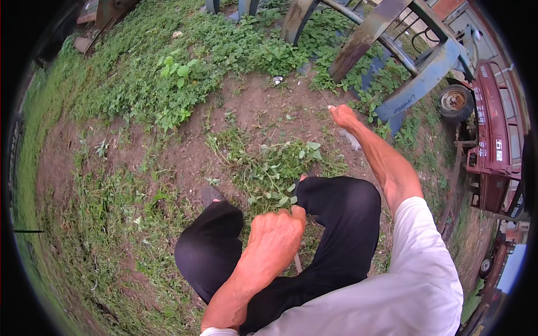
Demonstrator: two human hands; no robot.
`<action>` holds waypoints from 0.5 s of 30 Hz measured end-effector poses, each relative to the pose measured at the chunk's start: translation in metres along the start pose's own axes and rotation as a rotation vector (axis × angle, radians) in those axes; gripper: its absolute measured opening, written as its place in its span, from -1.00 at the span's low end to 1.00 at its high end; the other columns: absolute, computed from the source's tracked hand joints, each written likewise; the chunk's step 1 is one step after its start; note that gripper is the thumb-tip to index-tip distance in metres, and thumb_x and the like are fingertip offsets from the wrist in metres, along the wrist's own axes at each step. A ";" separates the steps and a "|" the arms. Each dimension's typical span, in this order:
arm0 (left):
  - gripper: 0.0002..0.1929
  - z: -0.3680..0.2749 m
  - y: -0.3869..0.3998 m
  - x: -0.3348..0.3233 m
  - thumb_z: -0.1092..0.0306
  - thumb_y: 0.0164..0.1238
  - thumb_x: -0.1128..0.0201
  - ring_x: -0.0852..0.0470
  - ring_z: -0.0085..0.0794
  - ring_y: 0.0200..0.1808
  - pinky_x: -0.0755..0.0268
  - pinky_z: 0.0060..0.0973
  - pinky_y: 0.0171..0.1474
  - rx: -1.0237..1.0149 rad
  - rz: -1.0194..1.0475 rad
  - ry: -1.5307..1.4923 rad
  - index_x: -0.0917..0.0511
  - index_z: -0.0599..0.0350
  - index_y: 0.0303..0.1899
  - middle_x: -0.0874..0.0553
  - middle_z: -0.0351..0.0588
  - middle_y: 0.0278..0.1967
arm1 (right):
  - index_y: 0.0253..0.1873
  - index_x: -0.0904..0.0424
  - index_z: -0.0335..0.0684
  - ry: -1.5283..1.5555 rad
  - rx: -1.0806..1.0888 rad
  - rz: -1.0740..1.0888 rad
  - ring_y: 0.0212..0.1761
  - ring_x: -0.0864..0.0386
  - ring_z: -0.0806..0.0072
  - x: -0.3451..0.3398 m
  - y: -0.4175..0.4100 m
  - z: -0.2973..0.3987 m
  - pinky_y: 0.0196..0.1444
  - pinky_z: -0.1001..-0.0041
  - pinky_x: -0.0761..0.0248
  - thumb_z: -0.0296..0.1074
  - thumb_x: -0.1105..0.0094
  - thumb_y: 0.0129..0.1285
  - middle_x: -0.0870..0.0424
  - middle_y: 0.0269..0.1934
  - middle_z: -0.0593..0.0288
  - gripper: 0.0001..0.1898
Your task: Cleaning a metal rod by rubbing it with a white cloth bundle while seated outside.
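Note:
My right hand (345, 116) reaches far forward, its fingers closed around a thin dark rod (320, 91) that slants away over bare soil. What the rod's far end carries is too small to tell. Above my lap is my left hand (275, 235), back upward and fingers curled; its palm side is hidden, so I cannot tell what it holds. A heap of pulled weeds (273, 168) lies on the ground between and beyond my feet. Below the left hand part of a wooden stick (297, 263) shows between my dark-trousered legs.
Rusty blue curved metal frames (416, 94) stand in the weeds at front right. A maroon vehicle (496, 134) with a small wheel (454, 102) is at far right. Dense low weeds (138, 80) grow at front left. A white scrap (277, 80) lies on the soil.

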State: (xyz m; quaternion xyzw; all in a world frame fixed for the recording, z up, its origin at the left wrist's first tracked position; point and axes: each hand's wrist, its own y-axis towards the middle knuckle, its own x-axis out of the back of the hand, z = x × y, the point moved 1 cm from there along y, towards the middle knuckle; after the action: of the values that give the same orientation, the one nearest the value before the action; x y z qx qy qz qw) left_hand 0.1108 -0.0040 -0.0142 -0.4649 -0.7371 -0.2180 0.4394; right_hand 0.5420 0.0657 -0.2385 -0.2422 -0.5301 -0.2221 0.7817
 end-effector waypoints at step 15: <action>-0.69 0.057 0.041 0.008 0.33 0.26 -0.30 -0.64 -0.23 -0.48 -0.48 -0.33 -0.42 0.261 0.082 -0.077 -0.60 0.25 0.00 -0.57 -0.09 -0.49 | -0.10 -0.68 -0.46 -0.025 -0.199 0.096 0.05 -0.65 -0.16 -0.170 0.154 0.047 0.10 0.09 -0.50 0.13 0.06 0.41 -0.69 -0.07 -0.31 -0.38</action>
State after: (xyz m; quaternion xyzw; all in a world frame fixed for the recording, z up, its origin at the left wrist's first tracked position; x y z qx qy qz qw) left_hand 0.1201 0.0616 -0.0403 -0.4417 -0.7558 -0.0843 0.4760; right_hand 0.5435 0.2306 -0.4050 -0.3466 -0.5030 -0.2328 0.7567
